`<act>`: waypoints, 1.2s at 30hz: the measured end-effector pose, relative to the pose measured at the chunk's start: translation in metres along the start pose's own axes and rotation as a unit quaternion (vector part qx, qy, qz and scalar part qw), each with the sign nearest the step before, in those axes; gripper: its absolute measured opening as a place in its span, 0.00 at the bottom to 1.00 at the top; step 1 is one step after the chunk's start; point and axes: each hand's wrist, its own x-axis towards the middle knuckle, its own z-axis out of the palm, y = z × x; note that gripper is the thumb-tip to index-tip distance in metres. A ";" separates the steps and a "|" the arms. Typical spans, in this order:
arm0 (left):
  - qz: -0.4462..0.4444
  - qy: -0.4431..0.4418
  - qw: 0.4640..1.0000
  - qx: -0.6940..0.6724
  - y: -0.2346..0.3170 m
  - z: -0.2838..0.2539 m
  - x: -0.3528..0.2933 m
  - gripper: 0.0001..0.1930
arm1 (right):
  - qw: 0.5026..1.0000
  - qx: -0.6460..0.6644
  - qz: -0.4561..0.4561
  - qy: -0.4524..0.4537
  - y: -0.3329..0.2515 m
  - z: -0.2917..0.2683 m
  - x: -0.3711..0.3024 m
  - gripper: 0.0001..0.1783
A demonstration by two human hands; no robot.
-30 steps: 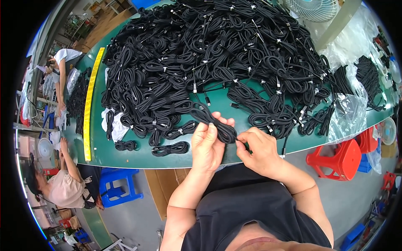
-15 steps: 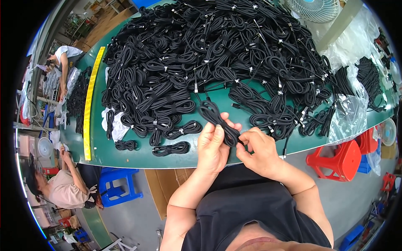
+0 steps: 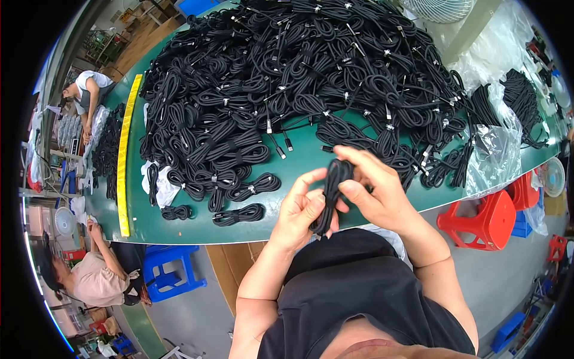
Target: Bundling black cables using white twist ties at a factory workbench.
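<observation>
Between my two hands, just past the table's near edge, is a coiled black cable (image 3: 330, 194), held tilted. My left hand (image 3: 301, 210) grips its lower part between thumb and fingers. My right hand (image 3: 378, 190) wraps its upper part, thumb on the near side and fingers behind. Beyond them spreads a large heap of black cable coils (image 3: 269, 90), many with silver connector ends. Single bundled coils (image 3: 239, 214) lie on the green table (image 3: 287, 206) left of my hands. Loose connectors (image 3: 288, 144) stick out of the heap just ahead.
A yellow strip (image 3: 127, 155) runs along the table at the left. Clear plastic bags (image 3: 493, 161) lie at the right, near red stools (image 3: 487, 221). A fan (image 3: 439, 7) stands at the far right. Two people sit or stand at the left, by a blue stool (image 3: 173, 272).
The cable coil has come nearer to me and turned more upright. My right hand has moved from pinching its lower end to wrapping its upper part.
</observation>
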 end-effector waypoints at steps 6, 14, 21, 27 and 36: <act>0.025 0.031 0.991 0.127 -0.004 -0.002 -0.007 0.26 | 0.977 0.202 0.034 0.060 0.012 0.003 -0.004 0.14; 0.190 0.224 0.931 0.217 -0.004 -0.005 -0.013 0.13 | 0.962 0.251 0.083 0.066 0.011 0.014 -0.010 0.12; 0.317 0.256 0.814 0.414 -0.010 0.004 0.001 0.23 | 0.996 0.027 -0.026 0.083 0.015 0.033 -0.021 0.08; 0.178 0.166 0.928 0.282 0.005 -0.003 -0.003 0.29 | 0.983 -0.061 -0.105 0.139 0.020 0.032 -0.025 0.08; 0.145 0.239 0.943 0.180 -0.003 0.001 -0.006 0.27 | 0.961 -0.082 -0.213 0.156 0.023 0.038 -0.030 0.11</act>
